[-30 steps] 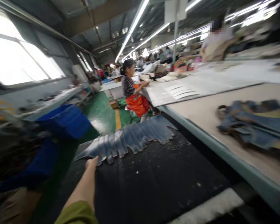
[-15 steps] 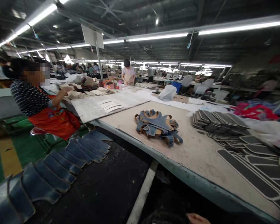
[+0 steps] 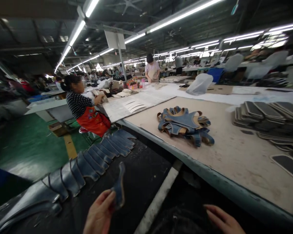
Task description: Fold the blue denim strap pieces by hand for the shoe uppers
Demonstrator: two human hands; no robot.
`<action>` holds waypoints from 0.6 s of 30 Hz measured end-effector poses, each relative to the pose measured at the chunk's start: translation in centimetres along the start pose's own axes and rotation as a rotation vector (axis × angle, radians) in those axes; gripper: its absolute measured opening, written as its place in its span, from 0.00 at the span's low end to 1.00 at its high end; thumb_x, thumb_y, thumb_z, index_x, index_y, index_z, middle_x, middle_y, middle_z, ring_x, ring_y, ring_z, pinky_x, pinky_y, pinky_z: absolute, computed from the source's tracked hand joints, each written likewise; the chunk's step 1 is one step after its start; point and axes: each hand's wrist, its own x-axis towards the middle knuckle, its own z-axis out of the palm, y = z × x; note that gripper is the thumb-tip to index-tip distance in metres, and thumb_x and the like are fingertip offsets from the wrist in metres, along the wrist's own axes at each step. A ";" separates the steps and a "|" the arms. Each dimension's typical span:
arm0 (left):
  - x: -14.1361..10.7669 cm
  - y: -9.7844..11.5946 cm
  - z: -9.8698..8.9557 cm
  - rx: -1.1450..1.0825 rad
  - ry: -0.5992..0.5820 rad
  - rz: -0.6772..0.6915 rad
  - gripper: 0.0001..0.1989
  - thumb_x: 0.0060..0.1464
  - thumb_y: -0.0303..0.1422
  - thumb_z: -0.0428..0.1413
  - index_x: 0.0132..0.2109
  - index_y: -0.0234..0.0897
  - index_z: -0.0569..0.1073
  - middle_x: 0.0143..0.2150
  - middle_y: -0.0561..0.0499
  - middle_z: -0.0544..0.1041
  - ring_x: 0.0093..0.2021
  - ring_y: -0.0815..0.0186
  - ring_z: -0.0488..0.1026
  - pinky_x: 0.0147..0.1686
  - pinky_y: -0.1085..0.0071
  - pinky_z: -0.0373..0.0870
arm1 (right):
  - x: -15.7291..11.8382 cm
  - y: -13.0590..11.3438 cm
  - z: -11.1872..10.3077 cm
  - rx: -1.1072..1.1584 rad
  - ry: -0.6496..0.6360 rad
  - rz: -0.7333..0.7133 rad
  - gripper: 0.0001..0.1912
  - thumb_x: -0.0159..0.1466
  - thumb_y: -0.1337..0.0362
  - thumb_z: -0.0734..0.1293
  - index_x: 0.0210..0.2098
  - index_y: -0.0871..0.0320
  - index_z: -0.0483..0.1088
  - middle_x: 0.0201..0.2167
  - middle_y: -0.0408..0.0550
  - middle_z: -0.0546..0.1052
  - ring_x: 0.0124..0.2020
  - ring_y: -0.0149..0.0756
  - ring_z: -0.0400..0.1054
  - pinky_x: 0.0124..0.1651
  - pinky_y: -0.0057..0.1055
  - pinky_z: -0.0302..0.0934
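Between the thumb and fingers of my left hand is a curved blue leather piece, held up over the black worktop. To its left, a row of overlapping blue leather pieces runs along the worktop's edge. My right hand shows at the bottom right, fingers stretched out and holding nothing visible. Beyond it, a heap of blue leather pieces with tan undersides lies on the beige tabletop.
Dark padded panels are stacked at the right. A pale strip crosses the dark surface. At the left sits a person in an orange apron; another person stands farther back. A white plastic bag rests on the far table.
My left hand has come into view with a blue leather piece in it. More of my right hand shows. The view has turned left, so the tables and heap appear farther right.
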 end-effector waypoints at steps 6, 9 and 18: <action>-4.3 -6.6 13.0 0.006 -0.406 -0.249 0.13 0.39 0.33 0.65 0.31 0.38 0.70 0.23 0.56 0.71 0.22 0.73 0.68 0.24 0.76 0.65 | -4.2 -7.0 1.3 0.081 -0.116 -0.240 0.16 0.57 0.52 0.66 0.41 0.54 0.74 0.33 0.45 0.77 0.35 0.42 0.69 0.40 0.32 0.65; -5.6 -9.0 17.4 0.088 -0.566 -0.321 0.12 0.40 0.33 0.65 0.30 0.36 0.69 0.23 0.54 0.71 0.22 0.73 0.68 0.24 0.76 0.65 | -5.4 -7.5 0.6 0.133 -0.117 -0.378 0.11 0.59 0.60 0.66 0.41 0.55 0.73 0.36 0.46 0.77 0.38 0.40 0.70 0.42 0.32 0.65; -7.8 -13.3 24.8 0.255 -0.786 -0.330 0.10 0.41 0.33 0.64 0.29 0.36 0.70 0.23 0.56 0.68 0.22 0.74 0.65 0.25 0.77 0.63 | -5.9 -2.9 -3.6 -0.069 0.253 -0.587 0.04 0.60 0.68 0.65 0.32 0.56 0.73 0.31 0.45 0.75 0.33 0.36 0.69 0.39 0.30 0.65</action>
